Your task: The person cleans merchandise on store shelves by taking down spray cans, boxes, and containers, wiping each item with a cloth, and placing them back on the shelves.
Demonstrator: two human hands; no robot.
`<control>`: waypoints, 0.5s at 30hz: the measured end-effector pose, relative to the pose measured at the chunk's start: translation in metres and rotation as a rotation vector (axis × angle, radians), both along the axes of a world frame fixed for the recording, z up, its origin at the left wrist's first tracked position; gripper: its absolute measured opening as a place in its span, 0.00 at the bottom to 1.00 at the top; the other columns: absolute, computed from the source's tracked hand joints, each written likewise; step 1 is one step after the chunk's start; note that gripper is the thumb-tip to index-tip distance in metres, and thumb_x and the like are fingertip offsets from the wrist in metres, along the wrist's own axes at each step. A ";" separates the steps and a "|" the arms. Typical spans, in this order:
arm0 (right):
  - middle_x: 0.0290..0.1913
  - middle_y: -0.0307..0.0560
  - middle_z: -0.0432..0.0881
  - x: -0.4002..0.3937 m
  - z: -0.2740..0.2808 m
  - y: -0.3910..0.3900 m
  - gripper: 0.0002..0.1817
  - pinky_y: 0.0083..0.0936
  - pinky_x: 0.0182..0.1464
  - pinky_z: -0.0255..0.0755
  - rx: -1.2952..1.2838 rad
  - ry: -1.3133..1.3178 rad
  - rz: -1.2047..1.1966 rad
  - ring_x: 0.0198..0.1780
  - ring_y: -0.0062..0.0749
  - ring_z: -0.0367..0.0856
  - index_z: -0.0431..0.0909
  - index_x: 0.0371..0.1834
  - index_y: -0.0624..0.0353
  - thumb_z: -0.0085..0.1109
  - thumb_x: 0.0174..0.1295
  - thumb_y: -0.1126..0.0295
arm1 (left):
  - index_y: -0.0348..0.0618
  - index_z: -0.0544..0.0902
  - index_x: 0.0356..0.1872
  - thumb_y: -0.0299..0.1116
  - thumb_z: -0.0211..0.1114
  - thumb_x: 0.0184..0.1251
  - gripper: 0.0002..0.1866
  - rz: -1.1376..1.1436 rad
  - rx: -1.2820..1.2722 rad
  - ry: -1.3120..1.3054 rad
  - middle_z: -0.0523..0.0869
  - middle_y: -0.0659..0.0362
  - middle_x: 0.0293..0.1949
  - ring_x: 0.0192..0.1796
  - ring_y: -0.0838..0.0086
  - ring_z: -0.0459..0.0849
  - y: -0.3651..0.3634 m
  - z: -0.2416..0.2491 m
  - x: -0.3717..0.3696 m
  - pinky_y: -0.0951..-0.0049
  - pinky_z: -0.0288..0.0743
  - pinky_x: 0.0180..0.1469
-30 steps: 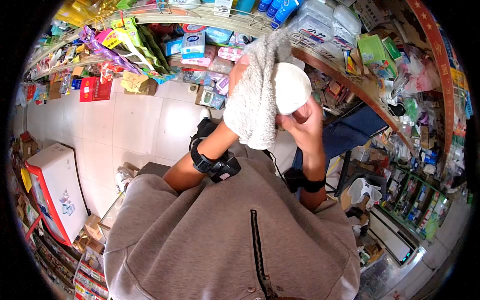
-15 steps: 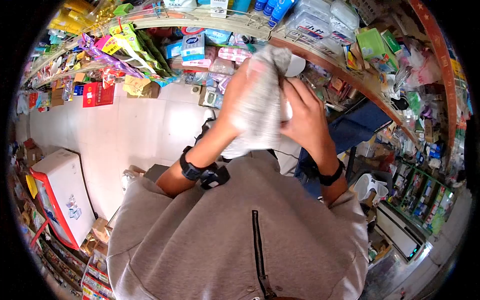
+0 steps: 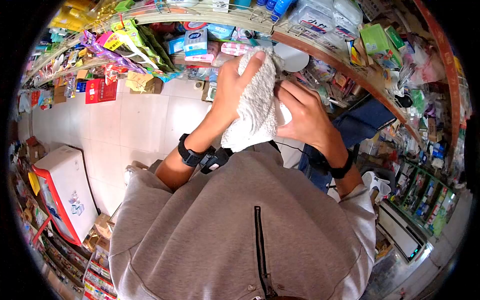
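Observation:
My left hand (image 3: 231, 90) is closed on a fluffy whitish-grey cloth (image 3: 257, 107), with the thumb lying along its upper face. The cloth hangs down in front of my chest. On its right side my right hand (image 3: 304, 112) curls its fingers around a smooth white object (image 3: 283, 114). Most of that object is hidden behind the cloth and fingers, and I cannot tell its kind. A flat, rounded white piece (image 3: 292, 57) shows just beyond the cloth's top edge.
Ahead curves a shelf edge (image 3: 320, 46) with packaged goods, including a blue-and-white pack (image 3: 195, 42) and clear plastic boxes (image 3: 315, 20). A white chest with red trim (image 3: 72, 192) stands at left on the tiled floor (image 3: 145, 117). Dark blue fabric (image 3: 357, 122) lies right.
The cloth, blurred before, is now sharp. My left hand has shifted slightly left, its thumb now showing on top of the cloth. My right hand stays at the white object.

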State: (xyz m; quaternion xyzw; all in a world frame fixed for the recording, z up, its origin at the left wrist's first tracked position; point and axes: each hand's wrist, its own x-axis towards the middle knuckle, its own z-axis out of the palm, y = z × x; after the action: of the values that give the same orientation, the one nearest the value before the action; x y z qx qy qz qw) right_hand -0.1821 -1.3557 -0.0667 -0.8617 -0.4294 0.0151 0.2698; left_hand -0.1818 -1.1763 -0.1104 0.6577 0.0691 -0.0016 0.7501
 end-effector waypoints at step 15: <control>0.55 0.51 0.80 -0.013 0.007 -0.014 0.45 0.36 0.55 0.76 0.330 0.104 -0.262 0.54 0.45 0.81 0.75 0.58 0.62 0.82 0.28 0.68 | 0.37 0.75 0.55 0.37 0.61 0.71 0.18 -0.019 0.062 -0.122 0.82 0.56 0.45 0.44 0.73 0.81 0.036 -0.068 -0.033 0.71 0.78 0.45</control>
State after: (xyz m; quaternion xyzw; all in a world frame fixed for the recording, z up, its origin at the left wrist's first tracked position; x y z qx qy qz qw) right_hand -0.1948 -1.3694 -0.0599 -0.8525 -0.2959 -0.0461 0.4284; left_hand -0.2152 -1.1398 -0.1787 0.6800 0.0168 0.0335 0.7323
